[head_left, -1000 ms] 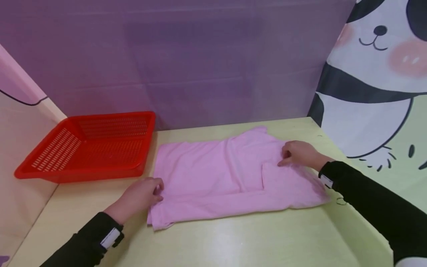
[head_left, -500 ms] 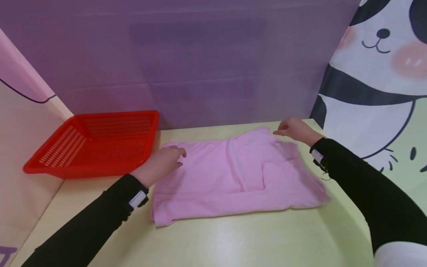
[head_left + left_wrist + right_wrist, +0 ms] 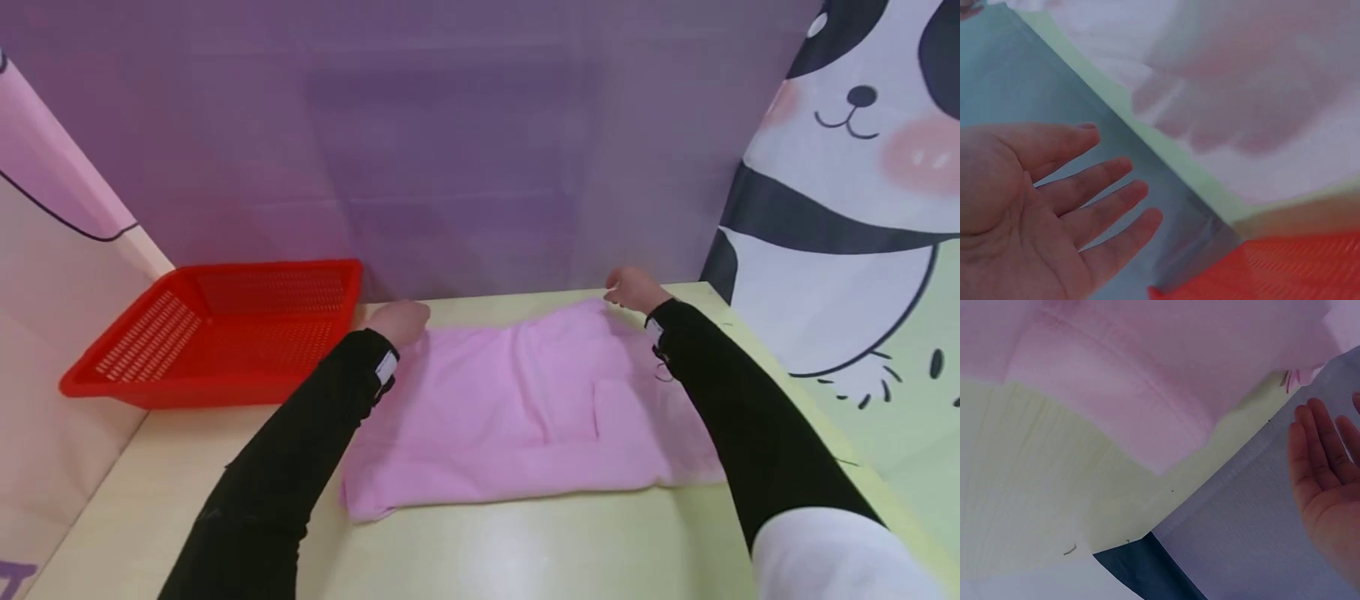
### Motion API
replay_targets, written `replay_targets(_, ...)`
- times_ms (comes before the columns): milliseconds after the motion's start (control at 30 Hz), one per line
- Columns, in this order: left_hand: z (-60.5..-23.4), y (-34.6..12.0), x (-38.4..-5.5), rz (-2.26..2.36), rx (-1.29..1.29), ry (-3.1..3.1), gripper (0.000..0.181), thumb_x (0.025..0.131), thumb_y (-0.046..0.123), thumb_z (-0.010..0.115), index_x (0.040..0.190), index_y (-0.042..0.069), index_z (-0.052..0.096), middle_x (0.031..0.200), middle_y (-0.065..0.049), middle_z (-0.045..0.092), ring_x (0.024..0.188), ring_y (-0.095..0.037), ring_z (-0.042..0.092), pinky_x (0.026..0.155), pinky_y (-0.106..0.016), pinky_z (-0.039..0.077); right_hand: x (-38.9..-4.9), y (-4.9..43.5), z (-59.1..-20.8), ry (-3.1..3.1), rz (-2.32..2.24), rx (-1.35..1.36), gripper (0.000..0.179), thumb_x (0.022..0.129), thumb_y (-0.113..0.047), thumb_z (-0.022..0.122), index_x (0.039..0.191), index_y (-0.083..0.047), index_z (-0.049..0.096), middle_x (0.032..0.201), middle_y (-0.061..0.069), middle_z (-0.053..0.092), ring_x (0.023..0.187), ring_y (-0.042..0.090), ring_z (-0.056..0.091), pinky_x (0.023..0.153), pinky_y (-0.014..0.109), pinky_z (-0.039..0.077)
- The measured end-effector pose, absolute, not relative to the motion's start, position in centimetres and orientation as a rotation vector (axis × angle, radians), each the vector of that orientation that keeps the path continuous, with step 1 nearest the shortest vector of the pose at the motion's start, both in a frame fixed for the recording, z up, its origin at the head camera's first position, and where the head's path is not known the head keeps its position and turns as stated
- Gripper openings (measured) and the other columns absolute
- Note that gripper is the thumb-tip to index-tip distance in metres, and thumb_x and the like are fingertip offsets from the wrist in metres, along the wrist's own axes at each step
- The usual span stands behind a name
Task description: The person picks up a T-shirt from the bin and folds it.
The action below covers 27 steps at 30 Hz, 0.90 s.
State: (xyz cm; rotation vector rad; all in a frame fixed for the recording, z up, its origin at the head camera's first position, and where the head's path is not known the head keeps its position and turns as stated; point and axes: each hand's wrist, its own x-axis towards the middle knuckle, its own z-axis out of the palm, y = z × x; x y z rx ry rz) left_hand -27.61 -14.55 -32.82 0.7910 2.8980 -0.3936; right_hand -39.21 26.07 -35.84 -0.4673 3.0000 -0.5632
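- Pink cloth (image 3: 480, 408) lies on the table (image 3: 510, 558), just below and nearside of the fingers (image 3: 1110, 203).
- Left hand (image 3: 402, 322): fingers loosely spread, nothing in them; red basket (image 3: 225, 393) just left of them.
- Right hand (image 3: 637, 289): fingers fairly straight, holding nothing; tbh can't tell if they touch the far corner (image 3: 595, 308).
- IMO, pinch both ends of the far edge (image 3: 480, 337) and keep tension even.

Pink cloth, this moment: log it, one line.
left grip: empty; right grip: empty; pink cloth: on table; red basket: beside cloth

It's a booth, walled by purple sheeting (image 3: 457, 150) (and panda print (image 3: 836, 292)).
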Motion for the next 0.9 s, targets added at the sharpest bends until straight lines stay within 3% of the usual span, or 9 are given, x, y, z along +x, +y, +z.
replay_targets(33, -33.7, -14.7, -28.6, -0.153, 0.742, 2.933, 0.011, 0.086, 0.000, 0.051, 0.094, -0.001, 0.060, 0.087, -0.014, 0.063, 0.082, -0.028, 0.059, 0.082, -0.039, 0.047, -39.5, 26.1, -36.3, 2.996, -0.564, -0.462, 0.032, 0.081, -0.009, 0.062, 0.104, 0.012, 0.058, 0.091, 0.025, 0.063, 0.074, 0.028, 0.062, 0.069, 0.039, 0.049)
replay_targets(233, -39.1, -16.2, -34.0, -0.092, 0.656, 2.919, 0.016, 0.089, 0.005, 0.047, 0.098, 0.007, 0.061, 0.097, -0.009, 0.064, 0.092, -0.025, 0.057, 0.088, -0.038, 0.042, -40.8, 25.9, -38.4, 2.906, -0.661, -0.350, 0.039, 0.084, -0.013, 0.059, 0.112, 0.014, 0.054, 0.092, 0.022, 0.062, 0.074, 0.025, 0.060, 0.073, 0.037, 0.048)
replay_targets(400, -37.5, -15.8, -32.2, 0.209, 0.571, 2.884, 0.025, 0.090, 0.004, 0.046, 0.110, 0.006, 0.059, 0.111, -0.012, 0.061, 0.102, -0.028, 0.055, 0.092, -0.043, 0.040, -42.2, 26.0, -39.5, 2.877, -0.698, -0.312, 0.038, 0.082, -0.015, 0.061, 0.112, 0.009, 0.056, 0.080, 0.012, 0.058, 0.064, 0.018, 0.053, 0.064, 0.028, 0.042)
replay_targets(567, -36.3, -15.5, -29.7, 0.229, 0.583, 2.915, 0.022, 0.090, 0.006, 0.045, 0.104, 0.005, 0.062, 0.104, -0.012, 0.063, 0.096, -0.028, 0.056, 0.089, -0.041, 0.042, -42.1, 26.3, -39.9, 2.833, -0.813, -0.298, 0.039, 0.076, -0.007, 0.064, 0.113, 0.004, 0.057, 0.077, 0.010, 0.057, 0.054, 0.014, 0.049, 0.054, 0.025, 0.040)
replay_targets(667, -36.5, -15.6, -29.5, 0.208, 0.557, 2.958, 0.019, 0.090, 0.008, 0.047, 0.099, 0.006, 0.063, 0.099, -0.012, 0.064, 0.090, -0.027, 0.056, 0.085, -0.041, 0.044, -41.6, 26.3, -38.9, 2.747, -0.893, -0.256, 0.036, 0.077, -0.004, 0.059, 0.113, 0.003, 0.058, 0.082, 0.012, 0.057, 0.061, 0.017, 0.051, 0.056, 0.025, 0.042)
replay_targets(833, -36.5, -16.1, -30.0, 0.138, 0.578, 3.061, 0.014, 0.088, 0.007, 0.050, 0.089, 0.003, 0.064, 0.089, -0.014, 0.066, 0.083, -0.030, 0.058, 0.082, -0.041, 0.046, -40.5, 26.7, -36.3, 2.559, -1.058, -0.217, 0.038, 0.085, -0.009, 0.052, 0.120, 0.006, 0.054, 0.116, 0.019, 0.052, 0.094, 0.025, 0.048, 0.079, 0.031, 0.043)
replay_targets(900, -35.9, -16.1, -30.0, 0.092, 0.593, 3.076, 0.012, 0.087, 0.006, 0.052, 0.088, 0.001, 0.063, 0.086, -0.015, 0.065, 0.082, -0.030, 0.059, 0.082, -0.041, 0.046, -40.1, 26.9, -35.3, 2.502, -1.115, -0.244, 0.040, 0.087, -0.010, 0.051, 0.123, 0.007, 0.051, 0.125, 0.021, 0.049, 0.100, 0.026, 0.045, 0.085, 0.033, 0.041)
